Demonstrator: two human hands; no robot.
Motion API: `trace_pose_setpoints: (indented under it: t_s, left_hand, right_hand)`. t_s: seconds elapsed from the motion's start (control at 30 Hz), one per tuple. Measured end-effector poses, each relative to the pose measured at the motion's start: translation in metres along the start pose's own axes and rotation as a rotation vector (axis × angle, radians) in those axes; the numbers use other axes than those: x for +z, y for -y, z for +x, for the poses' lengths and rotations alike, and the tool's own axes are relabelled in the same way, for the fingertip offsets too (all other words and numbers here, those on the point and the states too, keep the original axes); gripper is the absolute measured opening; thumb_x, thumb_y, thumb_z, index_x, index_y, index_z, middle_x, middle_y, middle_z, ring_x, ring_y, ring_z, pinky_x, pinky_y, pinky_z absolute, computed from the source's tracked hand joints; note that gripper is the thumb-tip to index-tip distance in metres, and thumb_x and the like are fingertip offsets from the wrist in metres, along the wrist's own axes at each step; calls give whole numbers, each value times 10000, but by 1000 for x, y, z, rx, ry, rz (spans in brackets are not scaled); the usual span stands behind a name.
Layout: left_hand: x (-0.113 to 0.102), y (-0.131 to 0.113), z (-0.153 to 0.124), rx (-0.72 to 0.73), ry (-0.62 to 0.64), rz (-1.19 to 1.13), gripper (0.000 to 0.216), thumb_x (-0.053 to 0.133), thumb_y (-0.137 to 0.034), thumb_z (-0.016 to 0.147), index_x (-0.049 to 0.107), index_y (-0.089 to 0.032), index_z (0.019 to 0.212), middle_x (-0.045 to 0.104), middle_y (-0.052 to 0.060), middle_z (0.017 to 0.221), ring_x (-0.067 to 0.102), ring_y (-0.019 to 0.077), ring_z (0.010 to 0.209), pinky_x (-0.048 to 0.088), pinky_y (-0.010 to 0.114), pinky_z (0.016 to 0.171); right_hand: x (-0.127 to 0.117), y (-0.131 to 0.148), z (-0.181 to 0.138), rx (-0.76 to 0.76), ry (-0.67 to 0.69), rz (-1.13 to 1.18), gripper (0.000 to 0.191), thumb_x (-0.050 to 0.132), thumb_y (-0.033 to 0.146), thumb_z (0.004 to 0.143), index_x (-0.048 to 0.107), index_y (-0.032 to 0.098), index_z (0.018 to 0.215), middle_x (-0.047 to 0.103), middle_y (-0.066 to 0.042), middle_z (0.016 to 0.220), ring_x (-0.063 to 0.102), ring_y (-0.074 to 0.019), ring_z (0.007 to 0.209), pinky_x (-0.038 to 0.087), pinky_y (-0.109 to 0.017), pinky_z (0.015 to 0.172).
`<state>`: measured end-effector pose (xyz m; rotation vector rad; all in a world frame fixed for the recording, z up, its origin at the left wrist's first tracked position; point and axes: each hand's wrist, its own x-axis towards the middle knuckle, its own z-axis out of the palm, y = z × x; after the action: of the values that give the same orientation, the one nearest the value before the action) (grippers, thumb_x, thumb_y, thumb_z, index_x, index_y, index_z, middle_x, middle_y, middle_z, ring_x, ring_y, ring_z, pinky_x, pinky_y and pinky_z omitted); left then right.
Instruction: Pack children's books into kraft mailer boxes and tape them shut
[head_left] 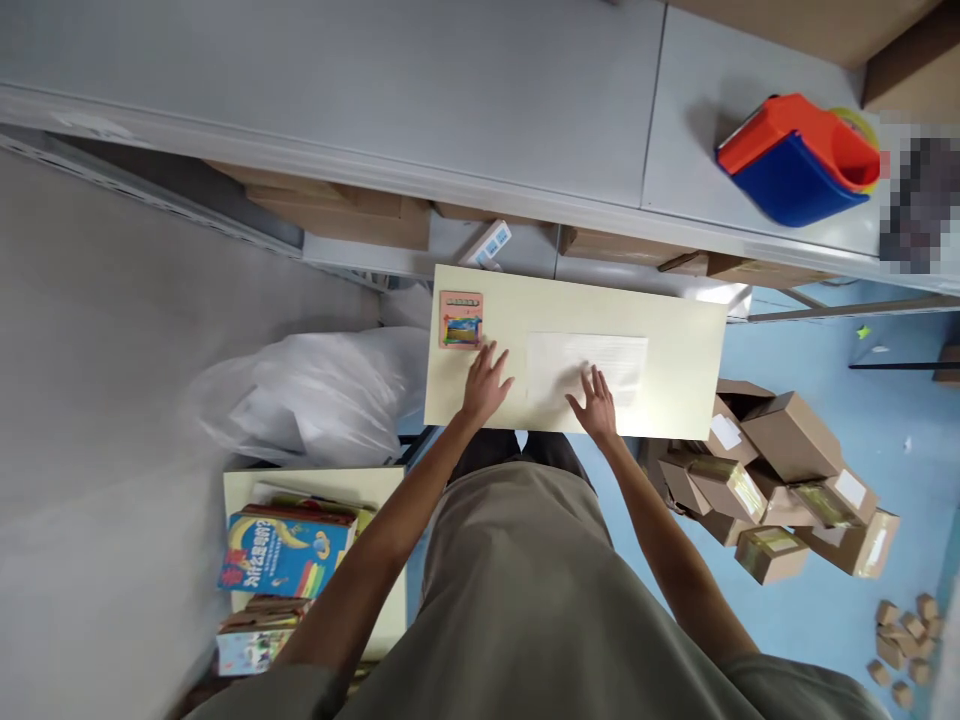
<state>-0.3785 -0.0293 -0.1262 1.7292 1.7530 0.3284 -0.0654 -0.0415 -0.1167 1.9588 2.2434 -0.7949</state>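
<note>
A pale yellow table (675, 340) stands in front of me. On it lies a white sheet or flat white bag (585, 362), and my right hand (596, 405) rests on its near edge with fingers spread, open. My left hand (486, 382) lies flat on the tabletop, fingers apart, just left of the sheet and right below a small pink card with a colourful picture (460, 319). Neither hand holds anything.
A grey shelf unit (375, 90) runs behind the table, with an orange and blue tape dispenser (799, 158) on it. A white plastic bag (315, 395) lies to the left. Books (285, 550) are stacked on a second table. Cardboard boxes (787, 470) are piled on the blue floor, right.
</note>
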Motion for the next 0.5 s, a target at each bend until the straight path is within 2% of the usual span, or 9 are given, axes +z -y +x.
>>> trace_pose_setpoints:
  t_s: [0.13, 0.2, 0.27, 0.37, 0.5]
  left_hand:
    - [-37, 49, 0, -213, -210, -58, 619, 671, -355, 1020, 541, -139, 1586, 517, 249, 1659, 441, 398, 1602, 360, 551, 1343]
    - [-48, 66, 5, -301, -249, -90, 604, 678, -321, 1000, 553, -138, 1562, 585, 249, 1575, 502, 397, 1543, 375, 542, 1331]
    - [-53, 76, 14, -378, -254, -136, 561, 683, -289, 973, 601, -146, 1509, 647, 239, 1490, 579, 393, 1460, 411, 533, 1300]
    - [-54, 82, 29, -507, -264, -274, 443, 692, -273, 932, 697, -181, 1365, 742, 190, 1344, 700, 345, 1277, 510, 494, 1196]
    - [-51, 83, 39, -641, -283, -411, 227, 700, -326, 916, 754, -199, 1097, 810, 129, 1119, 755, 284, 1116, 591, 395, 1010]
  right_hand:
    - [19, 93, 51, -198, 31, 222, 766, 488, 562, 1123, 328, 200, 1780, 282, -138, 1850, 268, -338, 1720, 383, -565, 1346]
    - [29, 139, 78, -255, 107, 342, 759, 500, 552, 1119, 327, 226, 1783, 302, -108, 1846, 393, -319, 1669, 453, -510, 1316]
    - [38, 174, 102, -258, 209, 402, 758, 533, 519, 1106, 339, 228, 1778, 303, -105, 1845, 473, -342, 1621, 530, -499, 1252]
    - [48, 204, 120, -218, 302, 403, 708, 555, 418, 1092, 396, 209, 1750, 319, -113, 1838, 534, -370, 1573, 579, -518, 1195]
    - [53, 206, 117, -164, 313, 397, 651, 579, 361, 1070, 491, 169, 1686, 391, -133, 1805, 508, -373, 1592, 557, -526, 1221]
